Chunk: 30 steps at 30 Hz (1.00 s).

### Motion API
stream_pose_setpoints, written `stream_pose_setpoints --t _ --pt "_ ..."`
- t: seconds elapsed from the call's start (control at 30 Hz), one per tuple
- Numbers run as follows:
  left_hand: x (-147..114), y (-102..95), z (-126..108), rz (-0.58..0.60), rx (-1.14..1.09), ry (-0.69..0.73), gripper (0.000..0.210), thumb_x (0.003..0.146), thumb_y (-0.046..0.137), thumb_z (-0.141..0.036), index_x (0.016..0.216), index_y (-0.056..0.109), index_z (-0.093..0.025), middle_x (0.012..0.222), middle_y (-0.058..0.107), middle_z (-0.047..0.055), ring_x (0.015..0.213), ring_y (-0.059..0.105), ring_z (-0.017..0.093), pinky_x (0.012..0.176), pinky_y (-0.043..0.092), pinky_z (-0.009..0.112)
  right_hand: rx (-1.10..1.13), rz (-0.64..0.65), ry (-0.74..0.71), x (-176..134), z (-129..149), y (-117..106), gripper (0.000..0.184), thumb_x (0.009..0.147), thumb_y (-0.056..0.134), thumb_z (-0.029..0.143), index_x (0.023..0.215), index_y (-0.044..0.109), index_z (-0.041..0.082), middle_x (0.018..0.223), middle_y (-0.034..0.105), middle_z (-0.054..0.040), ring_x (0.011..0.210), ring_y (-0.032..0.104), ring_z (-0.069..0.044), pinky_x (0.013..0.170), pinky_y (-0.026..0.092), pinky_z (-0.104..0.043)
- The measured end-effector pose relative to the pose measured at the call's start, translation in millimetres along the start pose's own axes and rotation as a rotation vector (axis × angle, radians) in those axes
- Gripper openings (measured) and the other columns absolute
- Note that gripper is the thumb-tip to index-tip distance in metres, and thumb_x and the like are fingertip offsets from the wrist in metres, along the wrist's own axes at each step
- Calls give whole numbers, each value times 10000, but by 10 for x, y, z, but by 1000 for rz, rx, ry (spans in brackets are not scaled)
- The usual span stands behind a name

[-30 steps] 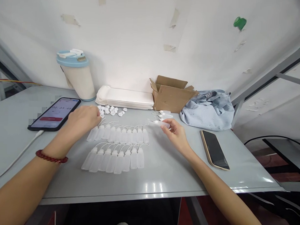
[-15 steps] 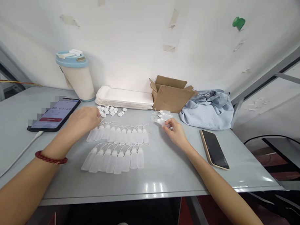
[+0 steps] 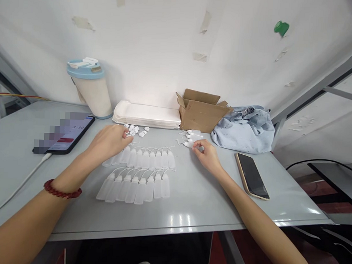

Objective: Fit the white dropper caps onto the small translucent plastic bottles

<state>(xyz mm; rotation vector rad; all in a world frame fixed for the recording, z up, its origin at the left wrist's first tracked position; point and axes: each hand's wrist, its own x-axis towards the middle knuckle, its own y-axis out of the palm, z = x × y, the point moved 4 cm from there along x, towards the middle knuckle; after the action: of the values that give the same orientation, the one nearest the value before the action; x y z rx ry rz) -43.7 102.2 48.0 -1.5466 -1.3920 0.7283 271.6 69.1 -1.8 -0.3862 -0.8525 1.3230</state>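
Right-hand grip: The thumb and fingertips of the right hand (image 3: 207, 155) were curled, with a narrow gap between them, at the base end of a small bottle (image 3: 188, 143); whether the bottle was pinched or only touched could not be told.
Left-hand grip: The left hand (image 3: 110, 142) was held palm down, with thumb and index finger bent close together at the white caps (image 3: 132, 129); whether a cap was grasped could not be told, as the fingertips were partly hidden.
Bottle at right hand: It was located on the table (image 3: 196, 198), in front of the cardboard box (image 3: 204, 116), just beside other small bottles (image 3: 195, 132).
Bottle direction: The nozzle and its thin tube were pointed left, and the base was directed right, into the fingers; the long axis was laid across the table.
Front row of bottles (image 3: 133, 189): Nozzles were pointed toward the wall (image 3: 155, 50) and bases toward the near table edge; tubes were curved to the right, and the leftmost bottles were slanted.
Rear row of bottles (image 3: 147, 160): The same direction was shown; its left end was partly covered by the left hand.
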Motion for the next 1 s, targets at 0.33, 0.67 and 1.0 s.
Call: stream_pose_setpoints --t 0.33,0.67,1.0 --pt "-53 156 -201 61 51 55 303 824 425 -412 822 638 -197 847 701 58 814 630 251 653 417 310 10 -34 -66 -60 146 -21 165 816 541 275 906 639 178 1037 616 -118 933 577 -236 669 459 -334" --pt "-99 260 -317 116 -106 91 297 832 460 -433 798 639 -199 832 702 45 796 632 232 681 461 321 19 434 -436 -361 635 188 279 932 446 219 1186 561 199 1035 599 -111 976 561 -220 854 482 -392" --pt "-118 230 -360 76 -169 63 286 821 492 -437 841 639 -193 876 697 48 825 627 229 711 473 327 -75 474 -478 -373 622 217 356 946 327 119 1204 561 189 957 551 -97 888 541 -191 796 486 -332"
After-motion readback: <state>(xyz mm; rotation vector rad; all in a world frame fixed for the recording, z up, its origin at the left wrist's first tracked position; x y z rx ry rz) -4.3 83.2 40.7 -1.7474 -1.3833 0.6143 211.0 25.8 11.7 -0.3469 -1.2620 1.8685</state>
